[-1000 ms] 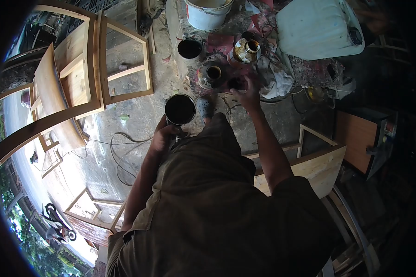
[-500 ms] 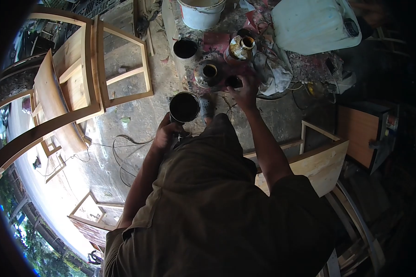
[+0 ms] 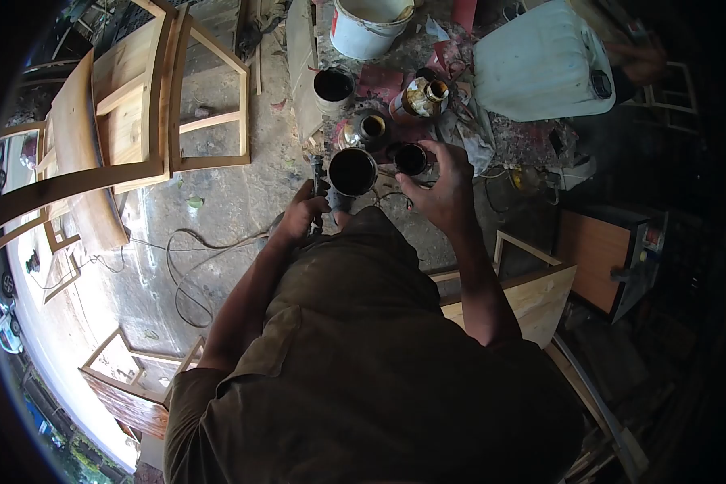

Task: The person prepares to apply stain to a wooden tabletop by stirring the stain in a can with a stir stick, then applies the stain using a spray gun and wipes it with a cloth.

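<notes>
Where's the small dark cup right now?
The small dark cup is upper centre in the head view, held in the right hand, beside the larger can.

Cup (image 3: 352, 171) in the left hand (image 3: 301, 216): metal-grey rim, contents near black; small jar (image 3: 411, 159) in the right hand (image 3: 444, 194): dark, almost black inside; bucket (image 3: 365, 30): white, cream inside; jerrycan (image 3: 538, 60): pale blue-white with a black cap; bottle (image 3: 419, 97): brown-gold, stained; tin (image 3: 366, 129): silver with a dark mouth; pot (image 3: 333, 85): pale outside, black within; rag (image 3: 381, 81): dull red; chair frames (image 3: 137, 105): bare pale yellow wood; shirt (image 3: 363, 347): olive-brown, plain; floor (image 3: 218, 210): mottled grey concrete.
</notes>
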